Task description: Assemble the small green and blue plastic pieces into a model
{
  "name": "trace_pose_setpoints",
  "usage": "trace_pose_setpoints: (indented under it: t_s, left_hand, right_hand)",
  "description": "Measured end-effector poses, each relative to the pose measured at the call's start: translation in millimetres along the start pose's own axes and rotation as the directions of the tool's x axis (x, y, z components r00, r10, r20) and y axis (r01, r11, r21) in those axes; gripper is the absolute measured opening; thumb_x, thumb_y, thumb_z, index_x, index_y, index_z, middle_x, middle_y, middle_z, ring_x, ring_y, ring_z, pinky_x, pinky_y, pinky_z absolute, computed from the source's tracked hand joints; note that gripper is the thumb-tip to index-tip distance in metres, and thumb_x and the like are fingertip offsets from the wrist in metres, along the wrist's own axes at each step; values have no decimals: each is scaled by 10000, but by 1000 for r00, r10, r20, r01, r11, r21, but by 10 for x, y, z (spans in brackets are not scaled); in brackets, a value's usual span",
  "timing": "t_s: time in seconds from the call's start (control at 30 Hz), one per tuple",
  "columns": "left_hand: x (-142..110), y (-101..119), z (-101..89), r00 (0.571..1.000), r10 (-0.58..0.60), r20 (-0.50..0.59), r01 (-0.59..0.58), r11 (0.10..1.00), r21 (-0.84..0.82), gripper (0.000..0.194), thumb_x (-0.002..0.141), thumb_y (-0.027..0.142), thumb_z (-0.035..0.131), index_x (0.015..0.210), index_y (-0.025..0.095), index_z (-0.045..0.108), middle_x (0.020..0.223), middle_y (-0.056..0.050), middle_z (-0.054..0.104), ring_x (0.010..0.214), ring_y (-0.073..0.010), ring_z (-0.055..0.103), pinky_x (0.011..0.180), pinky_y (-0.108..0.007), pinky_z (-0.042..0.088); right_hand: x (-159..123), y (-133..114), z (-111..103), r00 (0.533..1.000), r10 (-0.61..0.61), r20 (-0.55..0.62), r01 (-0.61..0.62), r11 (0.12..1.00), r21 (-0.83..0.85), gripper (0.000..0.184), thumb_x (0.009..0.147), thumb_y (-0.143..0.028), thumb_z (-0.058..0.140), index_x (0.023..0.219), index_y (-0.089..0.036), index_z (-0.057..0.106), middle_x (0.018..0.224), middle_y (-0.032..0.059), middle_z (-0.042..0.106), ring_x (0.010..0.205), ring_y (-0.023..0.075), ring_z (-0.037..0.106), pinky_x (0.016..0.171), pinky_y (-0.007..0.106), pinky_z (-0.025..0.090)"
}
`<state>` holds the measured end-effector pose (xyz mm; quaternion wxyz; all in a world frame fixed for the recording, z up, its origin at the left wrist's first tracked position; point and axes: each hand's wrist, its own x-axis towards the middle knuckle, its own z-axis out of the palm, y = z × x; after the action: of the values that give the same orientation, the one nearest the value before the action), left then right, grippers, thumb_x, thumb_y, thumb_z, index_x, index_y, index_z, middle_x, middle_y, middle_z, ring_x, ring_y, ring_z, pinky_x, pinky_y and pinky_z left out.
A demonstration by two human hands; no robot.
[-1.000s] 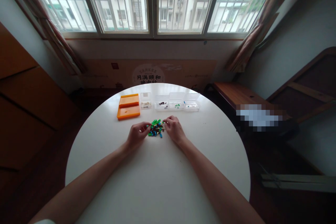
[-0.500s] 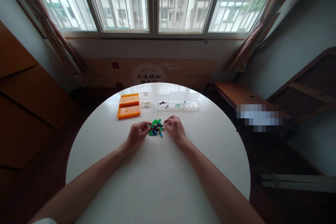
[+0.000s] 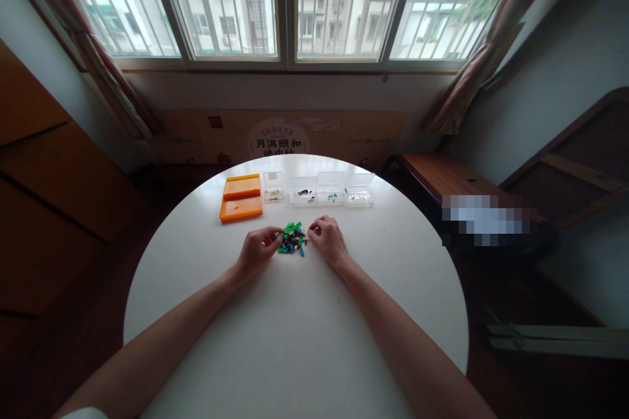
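Note:
Between my hands lies a pile of small building bricks (image 3: 293, 239), green, blue, dark brown and cream, on the white round table (image 3: 295, 327). My left hand (image 3: 259, 250) rests at the pile's left edge, thumb and forefinger pinched together against the bricks. Whatever those fingertips hold is too small to make out. On the right edge of the pile, my right hand (image 3: 326, 237) has its fingers curled in a pinch. A tiny light piece may be at its fingertips, but I cannot tell.
An open orange box (image 3: 241, 209) with one small piece inside stands at the back left. To its right are a clear lidded box (image 3: 274, 179) with cream pieces and a row of clear boxes (image 3: 332, 179) holding dark, green and blue pieces. A wooden bench (image 3: 432, 173) stands right of the table.
My right hand's fingertips have shifted very slightly right, away from the pile. The left hand stays where it was, and the boxes have not moved.

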<state>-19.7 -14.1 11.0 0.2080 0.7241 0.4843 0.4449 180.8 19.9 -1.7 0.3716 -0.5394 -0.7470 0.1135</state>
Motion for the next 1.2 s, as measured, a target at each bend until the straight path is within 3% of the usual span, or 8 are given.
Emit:
trace_pose_setpoints:
  t_s: [0.37,0.6,0.7,0.83,1.0,1.2]
  left_hand:
    - [-1,-6,0,1000,-10,-4,10,1000,12,178,777,217,550,869,128,675,552,5,591,473,-77,519,489,-165,432]
    - [-3,-17,2,1000,19,2,-19,1000,7,183,778,208,549,887,132,675,562,2,586,473,-73,514,478,-159,429]
    - [-8,-7,9,998,67,1,-67,998,5,174,783,208,550,889,140,670,596,-2,592,487,-69,508,486,-157,427]
    - [-19,24,12,984,175,18,-175,984,-26,143,790,212,556,874,153,656,651,-2,574,509,-59,489,493,-153,419]
    - [-33,46,1,970,234,63,-231,972,-42,151,796,228,563,892,157,655,721,-21,575,536,-59,504,510,-162,436]
    - [-46,73,-15,957,279,80,-277,960,-31,165,812,253,557,908,157,651,729,-34,582,560,-70,519,526,-172,443]
  right_hand:
    - [2,-8,-18,999,-26,29,26,1000,0,105,740,-140,560,704,-165,656,783,65,597,803,183,518,754,296,420]
    - [3,-61,-57,1000,-1,-15,4,974,227,113,770,-213,542,749,-156,638,750,50,621,705,152,554,710,294,432]
    - [-11,-120,-44,994,65,87,-100,871,482,154,753,-290,577,771,-151,640,688,35,625,604,129,547,615,271,436]
    - [-44,-222,-37,944,18,329,-280,574,770,262,649,-371,692,772,-141,672,649,30,629,546,114,527,531,249,406]
    - [-70,-259,-74,888,-30,459,-409,406,817,279,613,-337,742,798,-133,702,620,28,620,496,81,462,476,225,337]
    - [-79,-233,-121,838,-19,545,-509,331,795,303,591,-353,756,788,-129,703,631,31,623,515,78,461,479,220,319]
